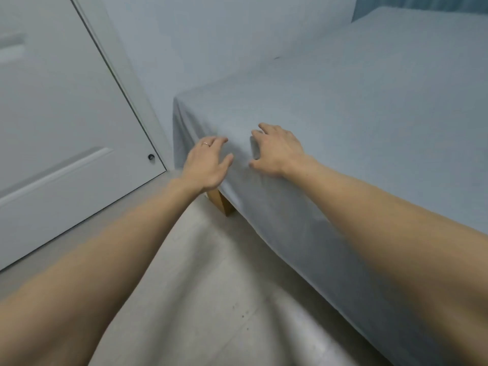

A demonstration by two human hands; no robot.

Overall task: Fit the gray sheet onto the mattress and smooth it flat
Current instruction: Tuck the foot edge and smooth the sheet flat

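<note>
The gray sheet [356, 107] covers the whole mattress and hangs down its near side and its left end. My left hand [207, 165] hovers at the near left corner, fingers spread, fingertips at the sheet's edge. My right hand [277, 150] lies a hand's width to its right on the top edge of the sheet, fingers apart and slightly curled, pressing on the cloth. Neither hand grips a fold. The sheet's top looks flat; soft vertical folds show on the draped left end.
A wooden bed leg [223, 203] shows under the corner, below my left hand. A white door [66, 114] stands close on the left, with a small round stop low down. Pale floor [211, 286] runs between the door and the bed. A wall is behind the bed.
</note>
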